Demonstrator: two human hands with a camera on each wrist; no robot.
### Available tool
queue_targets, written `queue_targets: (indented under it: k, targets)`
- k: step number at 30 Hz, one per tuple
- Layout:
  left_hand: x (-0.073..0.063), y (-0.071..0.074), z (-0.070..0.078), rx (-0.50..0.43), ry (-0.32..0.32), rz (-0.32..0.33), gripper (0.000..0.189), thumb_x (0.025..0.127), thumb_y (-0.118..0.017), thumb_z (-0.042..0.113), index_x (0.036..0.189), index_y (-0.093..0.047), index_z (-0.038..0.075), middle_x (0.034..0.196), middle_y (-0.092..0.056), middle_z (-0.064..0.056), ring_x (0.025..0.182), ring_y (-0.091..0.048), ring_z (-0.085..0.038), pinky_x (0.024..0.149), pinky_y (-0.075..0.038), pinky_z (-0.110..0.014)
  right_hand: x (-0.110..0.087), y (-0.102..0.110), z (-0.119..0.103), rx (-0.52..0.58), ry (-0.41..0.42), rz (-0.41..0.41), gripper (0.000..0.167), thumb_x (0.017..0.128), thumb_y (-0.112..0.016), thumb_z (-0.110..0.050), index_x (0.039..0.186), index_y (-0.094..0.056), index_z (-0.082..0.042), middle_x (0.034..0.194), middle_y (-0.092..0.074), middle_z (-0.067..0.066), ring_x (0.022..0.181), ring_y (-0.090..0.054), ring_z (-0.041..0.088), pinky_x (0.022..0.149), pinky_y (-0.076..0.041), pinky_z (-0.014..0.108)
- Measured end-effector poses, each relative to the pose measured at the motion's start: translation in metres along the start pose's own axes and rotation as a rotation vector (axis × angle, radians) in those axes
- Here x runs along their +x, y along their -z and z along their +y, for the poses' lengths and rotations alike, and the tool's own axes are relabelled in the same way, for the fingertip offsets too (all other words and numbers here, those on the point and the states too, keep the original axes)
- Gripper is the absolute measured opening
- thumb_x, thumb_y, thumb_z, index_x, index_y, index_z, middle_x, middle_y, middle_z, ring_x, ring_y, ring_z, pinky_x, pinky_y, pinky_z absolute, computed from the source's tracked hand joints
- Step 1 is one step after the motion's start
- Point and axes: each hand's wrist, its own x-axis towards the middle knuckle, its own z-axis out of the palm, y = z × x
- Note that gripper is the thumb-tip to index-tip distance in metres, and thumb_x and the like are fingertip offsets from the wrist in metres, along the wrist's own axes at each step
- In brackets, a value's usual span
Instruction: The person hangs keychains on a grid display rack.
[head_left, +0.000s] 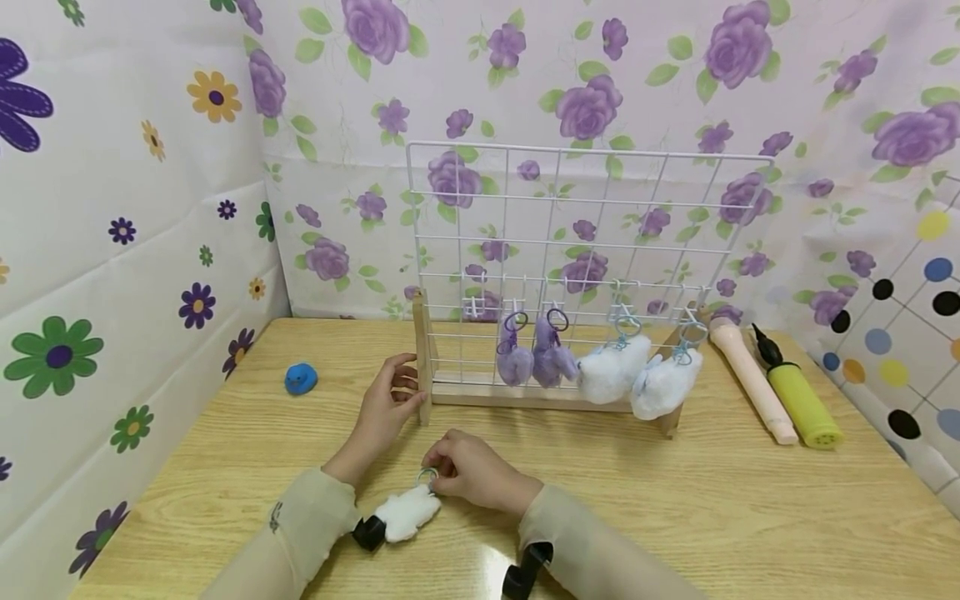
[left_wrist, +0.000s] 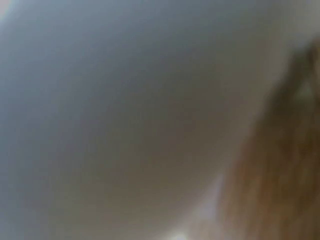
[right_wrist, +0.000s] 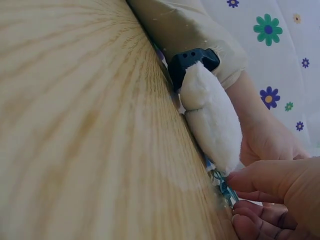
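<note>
My right hand (head_left: 476, 472) pinches the ring end of a white plush keychain (head_left: 407, 513) just above the table (head_left: 247, 500). In the right wrist view the fluffy body (right_wrist: 212, 122) reaches towards the left cuff, with a blue cord (right_wrist: 223, 187) at my fingertips. My left hand (head_left: 381, 407) grips the left wooden post (head_left: 423, 358) of a white wire rack (head_left: 555, 197), thumb in front. Two purple plush keychains (head_left: 515, 365) and two pale blue-white ones (head_left: 615, 368) hang from the rack's hooks. The left wrist view is blurred, mostly filled by a pale surface.
A small blue toy duck (head_left: 301, 379) sits left of the rack. To its right lie a pale pink tube (head_left: 752, 379) and a yellow hand pump (head_left: 806, 404) with a black nozzle. Flowered sheets (head_left: 330, 125) enclose the table behind and at the sides.
</note>
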Motion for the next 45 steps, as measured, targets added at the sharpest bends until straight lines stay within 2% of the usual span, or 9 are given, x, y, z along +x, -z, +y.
queue_targets:
  k: [5, 19, 25, 32, 39, 45]
  targets:
    - [0.0, 0.0, 0.0, 0.0, 0.003, -0.001, 0.054, 0.09, -0.061, -0.005, 0.138, -0.039, 0.001, 0.119, -0.053, -0.025, 0.105, -0.056, -0.036, 0.087, -0.053, -0.04, 0.0, 0.0, -0.001, -0.006, -0.001, 0.004, 0.019, 0.086, -0.072, -0.013, 0.104, -0.07, -0.007, 0.092, -0.059, 0.001, 0.078, -0.054, 0.003, 0.07, -0.046, 0.011]
    - [0.0, 0.0, 0.002, 0.006, -0.007, 0.009, 0.055, 0.088, -0.063, -0.006, 0.137, -0.038, 0.0, 0.119, -0.054, -0.025, 0.105, -0.056, -0.037, 0.086, -0.053, -0.036, 0.001, 0.0, 0.002, 0.051, -0.009, 0.016, 0.019, 0.081, -0.075, -0.007, 0.095, -0.063, -0.009, 0.086, -0.058, 0.0, 0.073, -0.05, 0.001, 0.068, -0.045, 0.012]
    - [0.0, 0.0, 0.003, 0.01, -0.005, 0.01, 0.055, 0.088, -0.062, -0.006, 0.138, -0.039, 0.0, 0.119, -0.053, -0.025, 0.105, -0.056, -0.037, 0.087, -0.053, -0.04, 0.0, 0.002, 0.003, 0.083, 0.001, 0.018, 0.015, 0.083, -0.073, -0.004, 0.093, -0.063, -0.009, 0.083, -0.061, 0.0, 0.073, -0.051, 0.001, 0.067, -0.046, 0.012]
    - [-0.001, -0.001, 0.003, 0.008, -0.013, 0.01, 0.054, 0.089, -0.062, -0.007, 0.138, -0.039, 0.0, 0.119, -0.054, -0.025, 0.105, -0.056, -0.037, 0.087, -0.053, -0.04, -0.002, 0.004, 0.002, 0.143, -0.024, 0.007, 0.01, 0.087, -0.068, -0.004, 0.094, -0.064, -0.01, 0.08, -0.062, -0.003, 0.071, -0.05, -0.003, 0.066, -0.046, 0.012]
    - [-0.002, 0.0, 0.003, 0.009, -0.027, 0.007, 0.054, 0.088, -0.062, -0.007, 0.137, -0.039, -0.001, 0.117, -0.054, -0.026, 0.103, -0.057, -0.037, 0.086, -0.053, -0.04, -0.007, 0.013, -0.003, 0.196, -0.02, 0.014, 0.005, 0.091, -0.064, -0.006, 0.094, -0.065, -0.01, 0.081, -0.066, 0.0, 0.07, -0.053, -0.003, 0.066, -0.048, 0.013]
    - [-0.001, -0.001, 0.002, 0.005, -0.024, 0.011, 0.054, 0.088, -0.062, -0.006, 0.137, -0.039, 0.0, 0.118, -0.054, -0.025, 0.104, -0.056, -0.037, 0.086, -0.053, -0.038, -0.012, 0.027, -0.012, 0.197, -0.003, 0.012, 0.007, 0.092, -0.061, -0.006, 0.095, -0.067, -0.009, 0.083, -0.067, 0.002, 0.07, -0.053, -0.002, 0.066, -0.049, 0.014]
